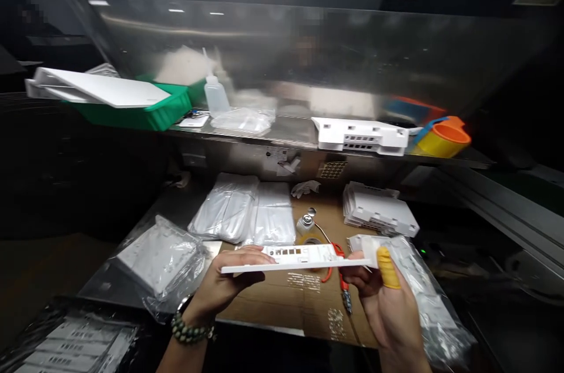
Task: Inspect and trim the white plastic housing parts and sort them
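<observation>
A white plastic housing (304,255) with a row of square cut-outs is held level above the bench, its thin edge facing me. My left hand (233,276), with a beaded bracelet at the wrist, grips the left end between thumb and fingers. My right hand (383,291) is closed at the other end, a yellow finger cover (388,268) on its thumb. A small white piece (370,248), perhaps a wipe, shows beside that thumb. Behind and below the housing are red-handled pliers (345,286), a roll of tape (311,239) and a metal-topped dispenser bottle (306,221).
Cardboard (273,302) covers the bench. Bagged white parts (154,255) lie left, clear plastic bags (229,208) behind, stacked housings (379,208) at right. The shelf (291,133) holds a green bin (167,111), a squeeze bottle (215,96), another housing (361,137) and tape rolls (443,138).
</observation>
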`<state>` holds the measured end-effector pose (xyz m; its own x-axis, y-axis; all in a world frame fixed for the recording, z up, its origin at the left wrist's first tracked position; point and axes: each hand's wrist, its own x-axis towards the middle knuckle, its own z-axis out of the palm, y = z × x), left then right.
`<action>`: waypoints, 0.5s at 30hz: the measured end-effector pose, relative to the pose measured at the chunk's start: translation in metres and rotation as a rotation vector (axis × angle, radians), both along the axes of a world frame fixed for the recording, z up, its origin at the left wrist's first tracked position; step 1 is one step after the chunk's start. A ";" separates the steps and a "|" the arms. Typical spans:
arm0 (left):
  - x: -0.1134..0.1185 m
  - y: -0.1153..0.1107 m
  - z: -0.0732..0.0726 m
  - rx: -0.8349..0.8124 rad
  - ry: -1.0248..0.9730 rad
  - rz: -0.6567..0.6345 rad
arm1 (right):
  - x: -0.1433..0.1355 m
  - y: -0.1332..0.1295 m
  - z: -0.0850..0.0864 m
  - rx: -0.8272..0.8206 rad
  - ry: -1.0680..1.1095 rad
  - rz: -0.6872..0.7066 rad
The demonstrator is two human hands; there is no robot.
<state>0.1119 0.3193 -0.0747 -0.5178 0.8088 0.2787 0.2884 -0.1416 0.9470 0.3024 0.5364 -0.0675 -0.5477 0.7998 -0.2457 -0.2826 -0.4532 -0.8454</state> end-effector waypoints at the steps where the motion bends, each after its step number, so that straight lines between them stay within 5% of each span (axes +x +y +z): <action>1: -0.001 -0.002 0.001 0.000 -0.018 0.006 | -0.002 -0.001 0.000 -0.006 -0.007 -0.005; 5: -0.004 -0.008 0.000 0.007 -0.076 0.032 | -0.010 -0.007 -0.001 -0.045 -0.013 0.014; 8: -0.005 -0.009 -0.010 0.207 -0.211 0.093 | -0.016 -0.012 -0.001 0.009 0.005 0.042; 12: 0.000 -0.005 -0.028 0.433 -1.010 0.362 | -0.024 -0.018 -0.005 0.088 0.050 -0.038; 15: -0.001 0.000 -0.033 0.316 -1.497 0.223 | -0.027 -0.018 -0.016 0.196 0.019 0.020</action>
<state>0.1108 0.3197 -0.1080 -0.5678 0.6901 -0.4488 -0.8231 -0.4691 0.3200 0.2750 0.5184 -0.0840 -0.5668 0.8203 -0.0759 -0.2921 -0.2863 -0.9125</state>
